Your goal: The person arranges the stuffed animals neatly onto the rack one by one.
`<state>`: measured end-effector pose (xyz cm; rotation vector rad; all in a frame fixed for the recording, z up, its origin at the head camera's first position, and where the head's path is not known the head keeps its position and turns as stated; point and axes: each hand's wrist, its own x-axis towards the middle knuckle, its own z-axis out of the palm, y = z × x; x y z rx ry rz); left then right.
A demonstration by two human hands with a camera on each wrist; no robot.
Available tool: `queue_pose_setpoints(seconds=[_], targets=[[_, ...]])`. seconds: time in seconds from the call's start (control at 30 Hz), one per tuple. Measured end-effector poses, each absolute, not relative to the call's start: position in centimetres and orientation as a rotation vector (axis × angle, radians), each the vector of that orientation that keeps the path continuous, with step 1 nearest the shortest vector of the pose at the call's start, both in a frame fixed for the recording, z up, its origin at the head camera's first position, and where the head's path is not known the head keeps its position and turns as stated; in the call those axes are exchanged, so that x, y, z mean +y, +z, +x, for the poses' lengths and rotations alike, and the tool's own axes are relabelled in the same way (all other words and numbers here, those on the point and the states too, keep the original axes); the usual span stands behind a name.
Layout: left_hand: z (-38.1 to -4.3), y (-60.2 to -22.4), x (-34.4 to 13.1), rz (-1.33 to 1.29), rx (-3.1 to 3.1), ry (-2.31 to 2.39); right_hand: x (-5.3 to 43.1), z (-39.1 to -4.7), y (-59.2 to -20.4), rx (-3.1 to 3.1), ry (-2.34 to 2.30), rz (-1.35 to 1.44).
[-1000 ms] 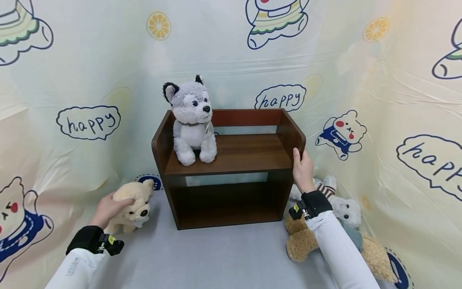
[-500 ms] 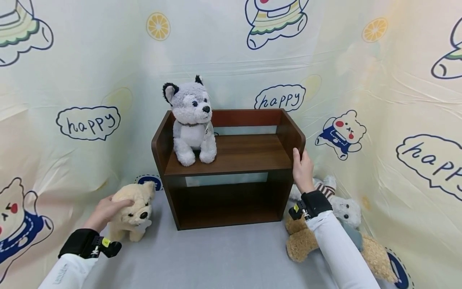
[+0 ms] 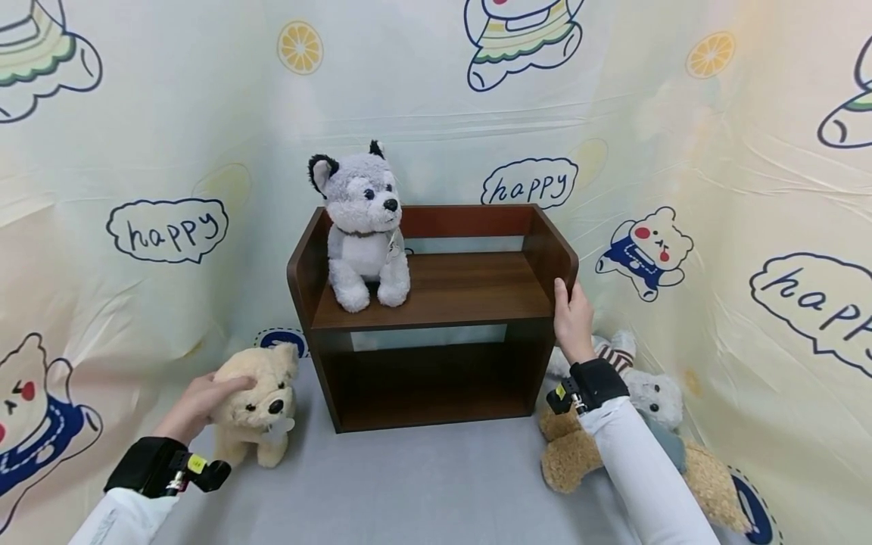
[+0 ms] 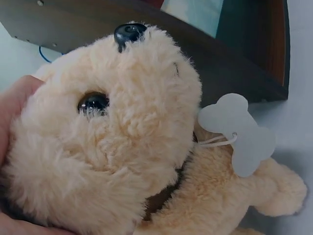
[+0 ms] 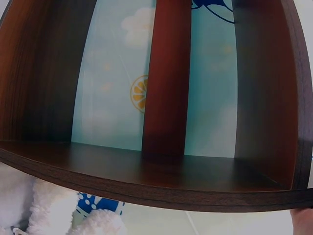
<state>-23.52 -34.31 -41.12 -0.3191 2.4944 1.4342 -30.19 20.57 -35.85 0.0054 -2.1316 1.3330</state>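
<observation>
My left hand (image 3: 207, 401) grips a cream plush dog (image 3: 262, 401) by the head, left of the shelf. In the left wrist view the dog's brown collar (image 4: 159, 200) and white bone-shaped tag (image 4: 237, 134) show; fingers behind the head are hidden. A dark brown two-tier wooden shelf (image 3: 470, 291) stands in the middle, and my right hand (image 3: 574, 322) holds the front edge of its right side panel. Only a bit of that hand (image 5: 302, 223) appears in the right wrist view. On the upper tier, at the left end, sits a grey husky plush (image 3: 364, 227).
To the right of the shelf, partly behind my right forearm, lie several plush toys, among them a white one (image 3: 654, 397) and a tan one (image 3: 572, 458). A grey surface (image 3: 409, 484) lies under everything. A printed curtain (image 3: 422, 98) hangs behind and at both sides.
My left hand has shifted slightly left and nearer, bringing the cream plush dog a little forward. Its face and legs now show more. The right hand and shelf have stayed still.
</observation>
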Motion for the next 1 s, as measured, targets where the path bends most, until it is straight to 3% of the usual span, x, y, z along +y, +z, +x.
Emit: queue_pose_setpoints(seconds=[1.0], targets=[[-19.5,-40.0,-32.2,-0.284,2.431,1.523,20.6,-30.2,-35.8,-2.142,1.341,-0.007]])
